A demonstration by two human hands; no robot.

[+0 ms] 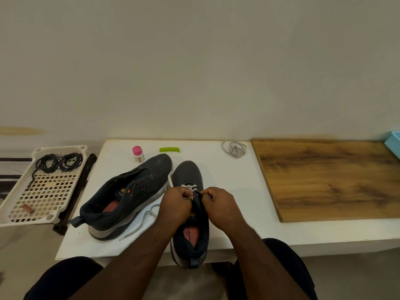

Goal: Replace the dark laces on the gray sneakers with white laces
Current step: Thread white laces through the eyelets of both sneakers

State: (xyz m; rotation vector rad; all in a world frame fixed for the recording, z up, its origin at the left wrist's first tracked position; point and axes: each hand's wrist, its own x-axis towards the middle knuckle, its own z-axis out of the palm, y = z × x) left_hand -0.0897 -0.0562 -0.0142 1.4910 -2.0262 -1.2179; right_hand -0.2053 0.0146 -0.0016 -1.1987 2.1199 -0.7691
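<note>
While you sat at the white table (216, 169), a wooden board (324, 180) lay on its right part and a perforated tray (13, 204) stood off its left edge, holding two coiled dark laces (59, 162). One gray sneaker (127, 195), unlaced, lay tilted on its side left of centre; the second sneaker (188, 172) stood upright just beside it, heel toward you. Your left hand (176, 205) and right hand (221, 205) met over its tongue, fingers curled and pinching the white lace (189, 187) threaded through the lower eyelets, its loose end trailing between the shoes. A spare white lace (234, 149), a pink-capped bottle (138, 153) and a green clip (170, 149) lay near the far edge.
</note>
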